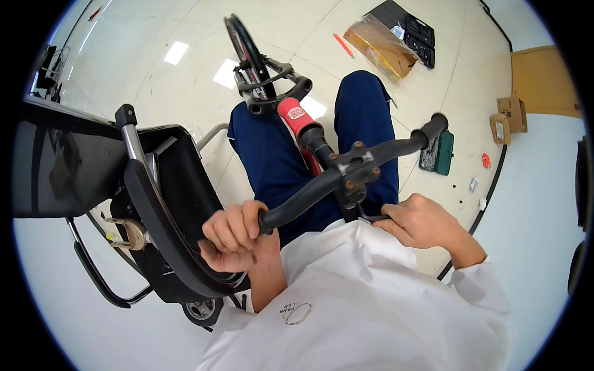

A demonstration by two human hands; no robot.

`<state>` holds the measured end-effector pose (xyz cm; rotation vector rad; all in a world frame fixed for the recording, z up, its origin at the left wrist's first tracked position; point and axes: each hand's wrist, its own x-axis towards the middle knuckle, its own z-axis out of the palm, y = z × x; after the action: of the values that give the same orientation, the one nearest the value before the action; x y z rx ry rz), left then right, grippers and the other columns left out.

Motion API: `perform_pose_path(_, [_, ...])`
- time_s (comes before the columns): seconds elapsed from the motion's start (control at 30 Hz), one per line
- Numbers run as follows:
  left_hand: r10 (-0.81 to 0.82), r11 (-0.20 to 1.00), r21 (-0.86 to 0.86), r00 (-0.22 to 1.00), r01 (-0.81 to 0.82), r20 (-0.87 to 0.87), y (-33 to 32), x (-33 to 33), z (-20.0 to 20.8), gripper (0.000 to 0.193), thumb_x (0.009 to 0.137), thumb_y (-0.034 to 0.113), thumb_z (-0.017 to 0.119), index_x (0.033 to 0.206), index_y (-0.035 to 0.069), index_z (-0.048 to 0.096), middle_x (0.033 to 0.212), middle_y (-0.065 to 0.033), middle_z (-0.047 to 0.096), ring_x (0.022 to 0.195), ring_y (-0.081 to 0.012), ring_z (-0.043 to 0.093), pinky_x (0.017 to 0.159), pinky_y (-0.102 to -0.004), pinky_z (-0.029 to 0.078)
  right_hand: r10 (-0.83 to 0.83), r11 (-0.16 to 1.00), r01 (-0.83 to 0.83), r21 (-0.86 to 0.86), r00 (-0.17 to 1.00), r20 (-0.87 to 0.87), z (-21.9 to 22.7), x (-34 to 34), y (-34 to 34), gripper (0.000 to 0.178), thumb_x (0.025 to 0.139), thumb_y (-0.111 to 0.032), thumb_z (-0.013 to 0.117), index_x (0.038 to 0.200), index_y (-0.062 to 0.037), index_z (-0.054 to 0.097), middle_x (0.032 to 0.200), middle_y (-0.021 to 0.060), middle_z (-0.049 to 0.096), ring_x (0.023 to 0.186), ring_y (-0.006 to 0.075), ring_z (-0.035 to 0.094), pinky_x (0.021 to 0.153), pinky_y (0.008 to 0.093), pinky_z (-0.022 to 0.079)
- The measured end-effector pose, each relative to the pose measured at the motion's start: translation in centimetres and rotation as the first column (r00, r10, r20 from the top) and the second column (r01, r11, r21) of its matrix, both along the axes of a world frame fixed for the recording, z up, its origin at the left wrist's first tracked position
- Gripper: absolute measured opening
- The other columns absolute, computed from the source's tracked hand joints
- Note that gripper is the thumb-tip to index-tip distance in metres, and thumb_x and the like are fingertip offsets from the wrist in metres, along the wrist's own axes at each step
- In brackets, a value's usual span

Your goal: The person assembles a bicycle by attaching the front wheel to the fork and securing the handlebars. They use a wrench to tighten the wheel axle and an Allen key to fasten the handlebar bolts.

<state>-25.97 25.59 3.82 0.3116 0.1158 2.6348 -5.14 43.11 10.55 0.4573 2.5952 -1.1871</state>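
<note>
Clasping a matte, curved handlebar [306, 199], left fingers [230, 229] curl tight; right fingers [397, 216] pinch a slim tool [374, 217].

The head camera, the left one of a side-by-side fisheye pair, is looking steeply down from above the white shirt [371, 297], which is filling the near lower edge. It is facing forward over the handlebar [309, 196], close beneath it, and past the blue trousers [266, 157] toward the tiled floor [154, 80] farther off, while its wide lens is bending straight edges near the rim.
</note>
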Motion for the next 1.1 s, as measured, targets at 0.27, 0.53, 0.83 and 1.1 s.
perform_pose_path(0.27, [0.088,0.995,-0.043,0.993,-0.085,0.081,-1.8,0.5,-0.6,0.043,0.088,0.023,0.059,0.053,0.020,0.034,0.045,0.0054,0.038,0.041,-0.0075,0.039,0.057,-0.0234,0.041,0.099,0.994,-0.100,0.055,0.995,0.017,0.6,-1.4,-0.5,0.041,0.094,-0.030,0.063,0.066,-0.0013,0.054,0.049,0.0148,0.050,0.044,0.0342,0.054,0.043,0.0406,0.044])
perform_pose_path(0.53, [0.008,1.000,0.026,0.993,-0.011,0.115,-0.6,-0.1,1.0,0.045,0.085,0.022,0.065,0.051,0.019,0.035,0.043,0.0056,0.039,0.040,-0.0071,0.039,0.052,-0.0236,0.041,0.043,0.996,-0.037,-0.081,0.997,0.067,1.7,-0.8,-0.4,0.037,0.094,-0.027,0.063,0.069,-0.0008,0.054,0.049,0.0151,0.051,0.044,0.0348,0.054,0.044,0.0408,0.045])
perform_pose_path(0.83, [-0.186,0.982,0.067,0.951,0.175,0.246,-0.2,-1.7,3.0,0.043,0.085,0.019,0.062,0.050,0.019,0.037,0.042,0.0059,0.038,0.038,-0.0060,0.039,0.050,-0.0221,0.039,0.060,0.942,0.003,-0.335,0.983,0.175,4.1,-0.7,-2.5,0.041,0.096,-0.030,0.060,0.072,0.0031,0.061,0.049,0.0204,0.052,0.045,0.0371,0.058,0.046,0.0441,0.048])
perform_pose_path(1.1, [-0.206,0.976,0.120,0.952,0.182,0.225,1.0,-3.6,-0.6,0.042,0.082,0.023,0.063,0.050,0.018,0.036,0.043,0.0051,0.039,0.039,-0.0077,0.038,0.051,-0.0234,0.040,-0.098,0.927,0.097,-0.362,0.995,0.016,0.6,-3.0,-2.2,0.041,0.095,-0.027,0.061,0.066,0.0027,0.059,0.051,0.0192,0.053,0.047,0.0349,0.057,0.048,0.0423,0.046])
